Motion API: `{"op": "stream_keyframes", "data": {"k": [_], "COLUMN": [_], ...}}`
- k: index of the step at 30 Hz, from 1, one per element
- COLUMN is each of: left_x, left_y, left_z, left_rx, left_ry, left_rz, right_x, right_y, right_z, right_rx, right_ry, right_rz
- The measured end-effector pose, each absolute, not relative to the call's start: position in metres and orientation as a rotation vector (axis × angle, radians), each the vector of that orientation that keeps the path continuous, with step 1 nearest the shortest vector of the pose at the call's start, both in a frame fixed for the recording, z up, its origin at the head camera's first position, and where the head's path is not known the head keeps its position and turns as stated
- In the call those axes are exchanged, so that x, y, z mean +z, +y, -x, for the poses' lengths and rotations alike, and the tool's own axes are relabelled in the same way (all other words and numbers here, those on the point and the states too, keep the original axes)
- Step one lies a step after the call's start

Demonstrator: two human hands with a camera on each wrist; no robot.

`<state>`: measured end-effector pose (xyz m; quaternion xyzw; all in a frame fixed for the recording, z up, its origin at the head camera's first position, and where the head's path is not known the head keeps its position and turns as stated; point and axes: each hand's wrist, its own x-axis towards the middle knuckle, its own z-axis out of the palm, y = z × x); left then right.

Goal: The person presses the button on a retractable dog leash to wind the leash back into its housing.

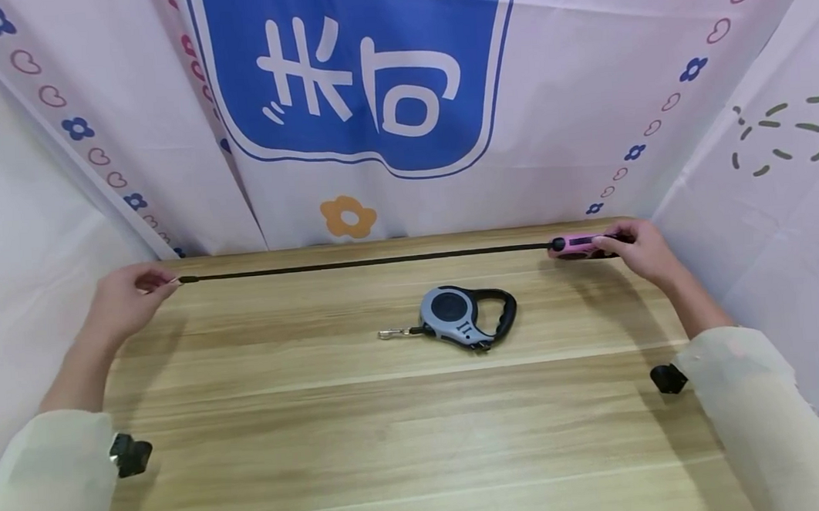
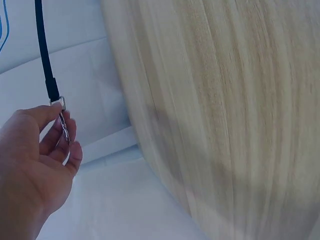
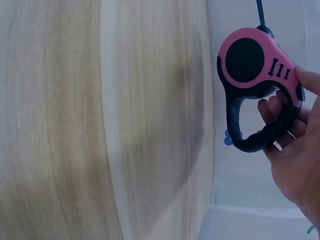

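Observation:
A pink and black retractable dog leash (image 3: 270, 57) is held by its black loop handle in my right hand (image 1: 642, 252), fingers curled through the loop and thumb along the pink casing. Its black strap (image 1: 375, 262) runs out straight across the back of the table to my left hand (image 1: 128, 299). There, thumb and fingers pinch the metal clip (image 2: 64, 125) at the strap's end, partly hidden by the fingers. Between the hands, nearer the front, a grey and black retractable leash (image 1: 449, 307) lies flat, its silver clip (image 1: 393, 333) pointing left.
The wood-grain table (image 1: 391, 442) ends at a white printed curtain (image 1: 407, 201) behind, with a blue panel and an orange flower. White fabric walls stand at both sides. A small black device (image 1: 133, 455) sits at the left sleeve, another black device (image 1: 668, 379) at the right sleeve.

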<state>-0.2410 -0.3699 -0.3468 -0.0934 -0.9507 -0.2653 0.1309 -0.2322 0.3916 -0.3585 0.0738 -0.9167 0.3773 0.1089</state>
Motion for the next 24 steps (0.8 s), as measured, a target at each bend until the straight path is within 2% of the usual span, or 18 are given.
{"op": "stream_keyframes", "data": {"k": [17,24], "left_x": [-0.341,-0.337], "left_y": [-0.376,-0.379], "left_z": [0.229,0.228], "left_rx": [-1.081,-1.127], "left_ry": [-2.719,-2.724], "left_rz": [0.193,0.153], "right_x": [-0.357,-0.353], "right_y": [0.399,0.401], "right_z": [0.226,0.224], "right_rx": [1.187,1.363], "right_ry": [-2.685,-2.629], "right_rz": [-0.305,-0.338]}}
